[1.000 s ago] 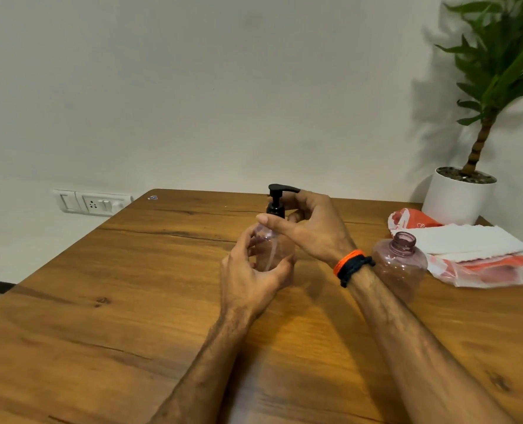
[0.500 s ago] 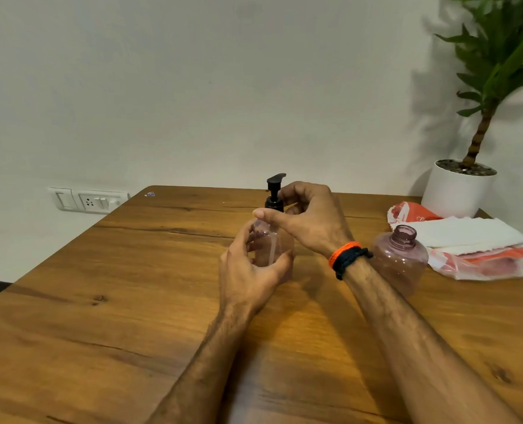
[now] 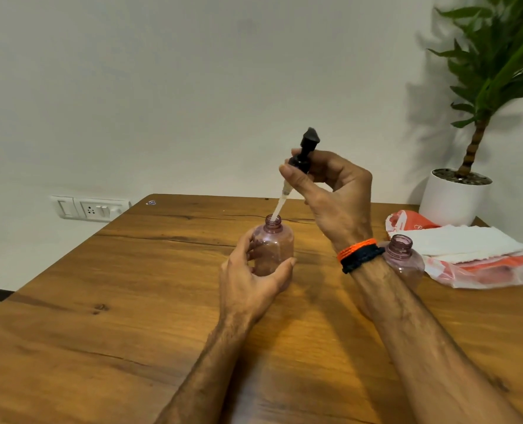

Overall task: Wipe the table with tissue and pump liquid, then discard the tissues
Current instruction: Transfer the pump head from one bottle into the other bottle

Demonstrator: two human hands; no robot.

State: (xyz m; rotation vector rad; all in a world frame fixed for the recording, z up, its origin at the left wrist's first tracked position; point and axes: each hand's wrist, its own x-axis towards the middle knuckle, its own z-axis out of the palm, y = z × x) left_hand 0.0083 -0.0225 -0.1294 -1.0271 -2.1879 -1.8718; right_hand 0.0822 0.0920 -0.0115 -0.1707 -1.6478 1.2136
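A small clear pink bottle (image 3: 273, 250) stands on the wooden table (image 3: 107, 304), and my left hand (image 3: 249, 286) grips its side. My right hand (image 3: 335, 197) holds the black pump head (image 3: 304, 149) lifted above the bottle. The pump's pale dip tube (image 3: 280, 206) slants down, and its tip is still inside the bottle's open neck. A second pink bottle (image 3: 405, 260) without a cap stands to the right, partly behind my right wrist. White tissues (image 3: 459, 240) lie on an orange and clear plastic pack (image 3: 486, 270) at the right.
A potted plant in a white pot (image 3: 454, 198) stands at the table's far right corner against the wall. A wall socket plate (image 3: 90, 208) sits beyond the table's left edge.
The pump head has come off the bottle: my right hand raised it, drawing the dip tube almost out. My left hand has kept its hold on the bottle.
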